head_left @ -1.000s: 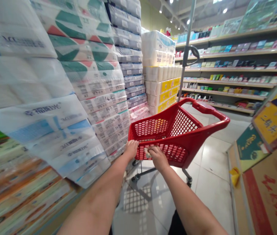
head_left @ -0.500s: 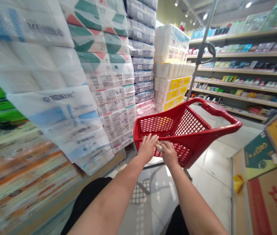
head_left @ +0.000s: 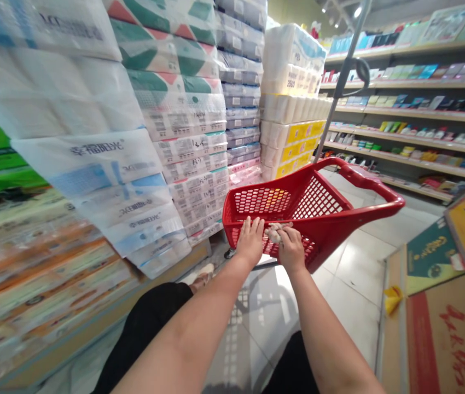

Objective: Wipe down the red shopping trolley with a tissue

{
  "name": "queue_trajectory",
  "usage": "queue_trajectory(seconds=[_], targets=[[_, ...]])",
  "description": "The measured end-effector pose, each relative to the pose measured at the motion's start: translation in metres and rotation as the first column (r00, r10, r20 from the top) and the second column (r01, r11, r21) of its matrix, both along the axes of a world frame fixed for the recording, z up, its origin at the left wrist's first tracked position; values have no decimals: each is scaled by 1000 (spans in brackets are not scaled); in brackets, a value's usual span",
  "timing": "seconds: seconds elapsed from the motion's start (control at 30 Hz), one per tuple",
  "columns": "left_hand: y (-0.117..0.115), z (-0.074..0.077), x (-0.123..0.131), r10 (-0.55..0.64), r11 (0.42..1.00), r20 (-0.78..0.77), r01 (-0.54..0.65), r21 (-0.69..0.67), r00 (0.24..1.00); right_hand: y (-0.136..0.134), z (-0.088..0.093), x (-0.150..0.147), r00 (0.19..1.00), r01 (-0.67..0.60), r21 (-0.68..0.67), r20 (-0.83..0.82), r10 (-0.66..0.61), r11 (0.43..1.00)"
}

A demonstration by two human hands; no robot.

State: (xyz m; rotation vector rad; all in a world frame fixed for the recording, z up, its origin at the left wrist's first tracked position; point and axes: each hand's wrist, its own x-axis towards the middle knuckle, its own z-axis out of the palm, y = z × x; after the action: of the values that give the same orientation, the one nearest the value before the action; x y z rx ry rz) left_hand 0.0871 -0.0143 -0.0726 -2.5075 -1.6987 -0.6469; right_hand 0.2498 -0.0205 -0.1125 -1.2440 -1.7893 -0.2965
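Observation:
A red plastic shopping cart (head_left: 339, 221) with lattice sides stands in front of me, its handle pointing right. My left hand (head_left: 250, 243) rests with outstretched fingers against the near rim and side of the basket. Just right of it, my right hand (head_left: 292, 249) is closed on a small crumpled whitish cloth (head_left: 273, 233) at the same rim. Part of the cloth is hidden by the fingers, and its exact kind is hard to make out.
Stacked tissue packs (head_left: 193, 148) line the left side, with toilet roll packs (head_left: 292, 104) behind the cart. Product shelves (head_left: 413, 117) fill the back right. Cardboard boxes (head_left: 454, 328) stand at the right. A grey metal pole (head_left: 341, 82) rises behind the cart.
My right hand has shifted slightly right along the rim, away from my left hand, and more of the cloth shows. The view has tilted a little, bringing my foot into sight.

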Motion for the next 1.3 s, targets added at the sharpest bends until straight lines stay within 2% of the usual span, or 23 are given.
queue_trajectory(seconds=[0.1,0.23,0.37,0.47,0.57,0.67,0.73,0.8,0.87,0.97,1.1,1.23,1.3], targets=[[1,0,1,10,1000,1,-10,0,1000,-2,0,-1,999,-16,-109,41,20,994],[-1,-2,-3,-6,999,-29,7,32,1000,-5,1,5,999,43,-36,-12,-44,998],[-5,-1,-11,-9,997,-57,13,72,998,-11,-2,16,999,47,-144,33,-43,988],[-6,4,-13,22,998,-78,-17,60,997,-17,-5,26,998,57,-84,-19,-59,995],[-5,12,-3,36,999,-104,-31,45,994,-23,-7,35,993,106,-58,-43,-108,993],[-5,19,20,-68,997,-131,70,14,989,-28,-6,42,996,87,-131,1,-87,988],[-6,22,36,-137,991,-129,136,-17,982,-31,-5,47,993,108,-98,-33,-111,989],[-9,24,49,-150,989,-110,146,-37,983,-33,-4,51,983,160,-69,-77,-166,985],[-11,25,56,-135,990,-91,131,-44,987,-34,-2,54,981,175,-112,-64,-183,978],[-15,26,56,-129,991,-76,126,-51,989,-35,1,57,983,171,-136,-47,-179,976],[-18,26,51,-130,991,-73,126,-51,989,-38,10,60,969,218,-3,-121,-217,976],[-18,23,47,-126,991,-56,123,-50,990,-43,18,59,973,214,-53,-77,-218,975],[-18,22,44,-123,991,-42,121,-53,991,-45,21,57,973,208,-12,-97,-208,978]])
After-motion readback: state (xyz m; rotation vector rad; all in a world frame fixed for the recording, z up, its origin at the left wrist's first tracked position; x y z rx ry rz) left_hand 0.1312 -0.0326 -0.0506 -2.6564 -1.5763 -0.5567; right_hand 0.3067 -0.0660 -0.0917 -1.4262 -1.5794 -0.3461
